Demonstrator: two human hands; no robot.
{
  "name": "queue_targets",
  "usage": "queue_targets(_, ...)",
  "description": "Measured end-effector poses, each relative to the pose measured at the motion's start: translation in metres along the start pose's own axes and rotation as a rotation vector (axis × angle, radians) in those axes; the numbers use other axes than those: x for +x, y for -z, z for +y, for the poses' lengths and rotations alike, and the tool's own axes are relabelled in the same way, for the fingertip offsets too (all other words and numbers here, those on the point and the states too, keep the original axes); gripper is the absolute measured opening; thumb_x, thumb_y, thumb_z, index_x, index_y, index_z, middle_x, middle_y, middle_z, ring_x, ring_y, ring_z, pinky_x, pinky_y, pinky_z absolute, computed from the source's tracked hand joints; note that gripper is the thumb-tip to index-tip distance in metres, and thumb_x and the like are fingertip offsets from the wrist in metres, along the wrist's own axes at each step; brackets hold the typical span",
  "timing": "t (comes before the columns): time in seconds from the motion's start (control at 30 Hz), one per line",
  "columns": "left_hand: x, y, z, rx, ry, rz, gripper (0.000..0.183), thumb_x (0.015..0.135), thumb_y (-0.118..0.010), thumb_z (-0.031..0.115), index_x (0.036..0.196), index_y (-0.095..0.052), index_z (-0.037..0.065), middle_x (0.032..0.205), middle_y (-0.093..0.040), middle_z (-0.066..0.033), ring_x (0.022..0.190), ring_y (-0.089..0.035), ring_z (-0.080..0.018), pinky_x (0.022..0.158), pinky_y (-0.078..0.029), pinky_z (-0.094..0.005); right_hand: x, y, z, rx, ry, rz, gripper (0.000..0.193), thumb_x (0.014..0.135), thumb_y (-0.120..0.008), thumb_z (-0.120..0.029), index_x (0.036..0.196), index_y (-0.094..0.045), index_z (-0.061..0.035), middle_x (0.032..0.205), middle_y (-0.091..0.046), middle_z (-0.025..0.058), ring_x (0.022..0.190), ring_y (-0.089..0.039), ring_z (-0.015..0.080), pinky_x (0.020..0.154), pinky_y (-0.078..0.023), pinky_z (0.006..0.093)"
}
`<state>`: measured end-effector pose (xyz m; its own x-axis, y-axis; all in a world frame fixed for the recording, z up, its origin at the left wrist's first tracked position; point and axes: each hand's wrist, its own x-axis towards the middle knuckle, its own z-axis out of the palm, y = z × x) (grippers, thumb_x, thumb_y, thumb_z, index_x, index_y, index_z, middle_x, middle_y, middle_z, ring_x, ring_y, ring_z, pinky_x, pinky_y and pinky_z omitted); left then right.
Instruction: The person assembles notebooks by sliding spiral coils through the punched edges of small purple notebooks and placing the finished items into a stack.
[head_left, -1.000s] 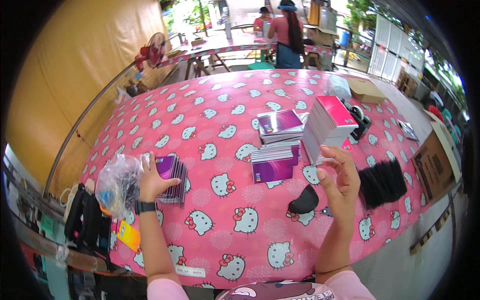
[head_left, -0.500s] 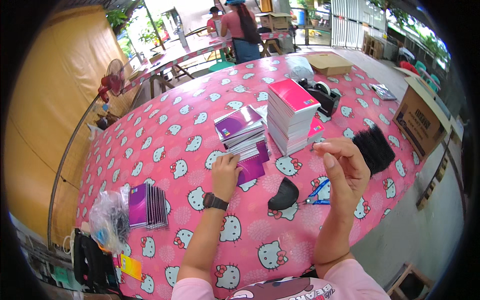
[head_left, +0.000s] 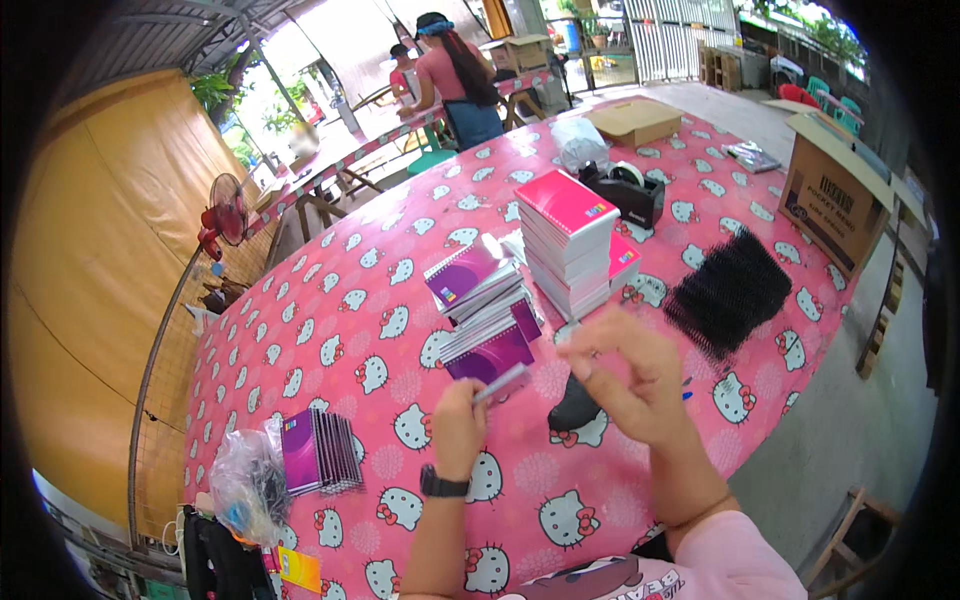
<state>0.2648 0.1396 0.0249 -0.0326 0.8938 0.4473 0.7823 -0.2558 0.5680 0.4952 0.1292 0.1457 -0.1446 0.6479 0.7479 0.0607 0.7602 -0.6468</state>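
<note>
My left hand [head_left: 459,428], with a dark watch on the wrist, grips a thin notebook [head_left: 503,384] seen nearly edge-on, above the table. My right hand [head_left: 632,385] is raised to its right, thumb and forefinger pinched together; what they hold, if anything, is too small to make out. Just beyond the left hand is a staggered stack of purple notebooks [head_left: 489,356]. A tall stack of pink notebooks [head_left: 568,204] rises beside it. Below the right hand lies a black rounded object [head_left: 575,408], partly hidden. A bit of a blue-handled tool [head_left: 687,394] peeks out behind the right wrist.
Black wire binding spirals [head_left: 735,290] lie at the right. A black tape dispenser [head_left: 628,192] stands behind the pink stack. Spiral-bound purple notebooks [head_left: 318,450] and a clear plastic bag [head_left: 245,485] sit at the left. A cardboard box [head_left: 835,200] stands far right; two people are beyond.
My left hand has lifted a thin notebook off the purple stack and drawn it nearer. My right hand has moved left and down toward it. The view has shifted somewhat.
</note>
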Motion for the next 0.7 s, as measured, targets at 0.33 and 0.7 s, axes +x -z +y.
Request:
queue_targets(0.33, -0.022, -0.006, -0.009, 0.062, -0.176, -0.009, 0.016, 0.073, -0.065, 0.009, 0.087, -0.057, 0.007, 0.083, -0.059, -0.0096, 0.079, -0.056, -0.0301, 0.069, -0.042, -0.0403, -0.169, 0.154, -0.008, 0.119, -1.406, -1.602, 0.034, 0.09, -0.055, -0.026, 0.117, -0.055, -0.0054, 0.107, -0.062, 0.0075, 0.095, -0.06, 0.0188, 0.078, -0.049, 0.0342)
queue_targets(0.7, -0.034, 0.001, -0.013, 0.044, -0.129, -0.097, 0.017, 0.072, -0.062, 0.003, 0.087, -0.054, 0.004, 0.084, -0.056, -0.0133, 0.081, -0.053, -0.0336, 0.069, -0.039, -0.0415, -0.459, 0.157, -0.07, 0.431, -2.654, -0.102, 0.061, 0.092, -0.039, -0.054, 0.136, -0.037, -0.0117, 0.136, -0.044, 0.0062, 0.127, -0.038, 0.0182, 0.104, -0.032, 0.0425)
